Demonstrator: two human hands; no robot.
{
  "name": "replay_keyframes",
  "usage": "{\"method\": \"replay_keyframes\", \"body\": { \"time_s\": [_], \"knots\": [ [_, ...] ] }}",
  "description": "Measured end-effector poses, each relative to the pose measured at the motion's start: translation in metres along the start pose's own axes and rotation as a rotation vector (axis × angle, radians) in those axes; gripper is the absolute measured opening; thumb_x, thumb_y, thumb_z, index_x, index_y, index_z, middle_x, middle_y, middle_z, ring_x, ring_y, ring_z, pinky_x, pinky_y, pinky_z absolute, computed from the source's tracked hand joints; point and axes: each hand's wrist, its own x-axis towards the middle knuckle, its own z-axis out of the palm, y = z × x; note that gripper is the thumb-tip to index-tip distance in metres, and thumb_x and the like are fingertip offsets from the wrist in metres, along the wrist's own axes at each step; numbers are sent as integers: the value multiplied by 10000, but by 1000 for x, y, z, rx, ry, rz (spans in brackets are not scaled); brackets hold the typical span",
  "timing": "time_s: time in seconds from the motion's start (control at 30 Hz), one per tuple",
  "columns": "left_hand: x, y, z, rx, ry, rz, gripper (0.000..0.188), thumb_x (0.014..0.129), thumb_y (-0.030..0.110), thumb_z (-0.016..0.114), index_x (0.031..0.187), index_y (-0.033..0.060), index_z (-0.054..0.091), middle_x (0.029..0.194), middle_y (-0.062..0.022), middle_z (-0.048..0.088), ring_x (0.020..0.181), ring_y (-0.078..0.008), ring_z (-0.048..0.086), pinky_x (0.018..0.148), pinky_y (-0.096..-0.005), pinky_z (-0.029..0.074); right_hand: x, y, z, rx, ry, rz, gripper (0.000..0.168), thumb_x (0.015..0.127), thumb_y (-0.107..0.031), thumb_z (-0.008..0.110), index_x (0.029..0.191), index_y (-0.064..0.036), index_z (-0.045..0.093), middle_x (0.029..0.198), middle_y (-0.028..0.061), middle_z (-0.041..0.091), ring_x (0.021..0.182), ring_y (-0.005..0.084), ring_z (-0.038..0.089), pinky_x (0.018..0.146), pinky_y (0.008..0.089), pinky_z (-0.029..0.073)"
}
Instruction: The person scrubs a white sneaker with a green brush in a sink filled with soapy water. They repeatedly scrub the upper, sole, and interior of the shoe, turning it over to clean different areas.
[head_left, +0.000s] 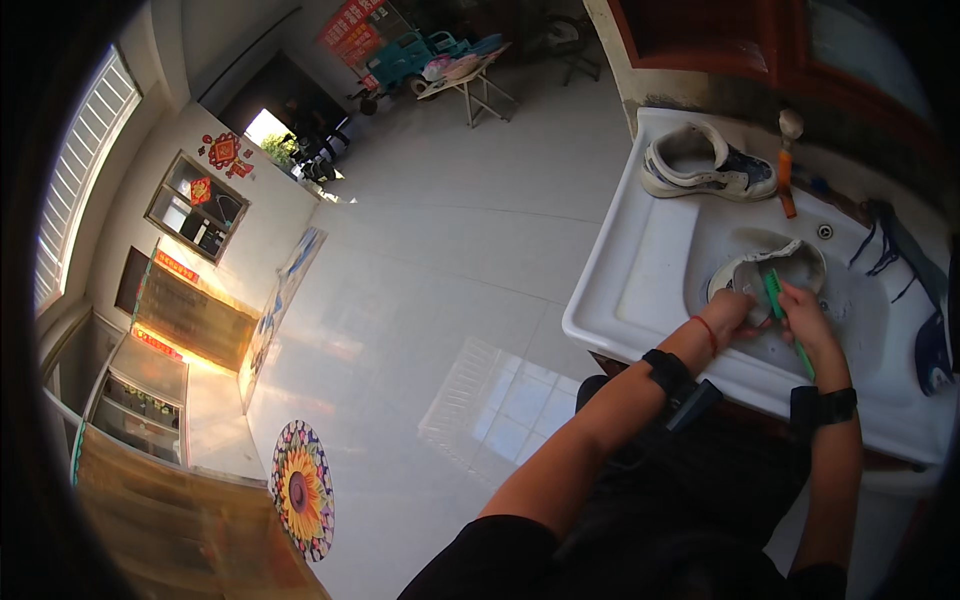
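Note:
A pale shoe (810, 262) lies in the basin of a white ceramic sink (630, 285), partly hidden by my hands. My left hand (729, 311) grips the near part of this shoe; its fingertips are partly hidden. In my right hand (801, 309) is a green scrubbing brush (773, 286), its bristle end over the shoe and its handle pointing back towards me. I cannot tell whether the bristles touch the shoe. Another shoe (705, 165), off-white with dark patterned panels, rests on the sink's far left corner.
An orange-bodied tap (785, 176) stands behind the basin. Dark blue laces or straps (892, 232) hang over the right rim, above a dark blue object (934, 356). A folding table (472, 79) and a teal cargo tricycle (401, 60) stand across the tiled floor (450, 247).

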Motion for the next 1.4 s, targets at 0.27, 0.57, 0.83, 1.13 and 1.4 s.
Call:
{"method": "replay_keyframes", "body": {
  "time_s": [0.27,0.57,0.83,1.13,1.4],
  "knots": [
    [-1,-3,2,78,65,35,254,917,176,418,1114,22,468,949,-94,605,742,-197,636,540,-303,503,-3,2,2,-28,-3,-19,361,903,-180,425,1255,-116,476,655,-29,407,526,75,400,398,239,358],
    [-8,4,7,44,78,15,254,909,157,436,1117,14,470,991,-100,585,755,-218,630,591,-331,518,-6,-2,1,19,-9,-3,354,907,-181,420,1251,-122,478,660,-33,418,523,66,388,399,220,341],
    [-4,1,6,26,72,6,246,911,162,433,1106,16,469,980,-98,585,754,-225,631,587,-335,517,-4,1,2,0,-4,4,358,904,-188,430,1253,-126,477,677,-30,433,547,71,401,415,227,360],
    [-5,1,6,36,81,10,236,909,171,444,1077,7,473,952,-98,588,724,-223,636,553,-320,515,-4,1,2,-7,-2,5,355,906,-184,429,1252,-124,479,674,-31,429,540,69,401,417,230,367],
    [-8,3,6,32,69,12,231,912,176,442,1064,7,482,942,-95,593,726,-212,638,552,-307,511,-10,-7,4,-16,-9,1,344,907,-182,427,1243,-145,492,666,-42,415,535,63,387,414,223,350]
  ]
}}
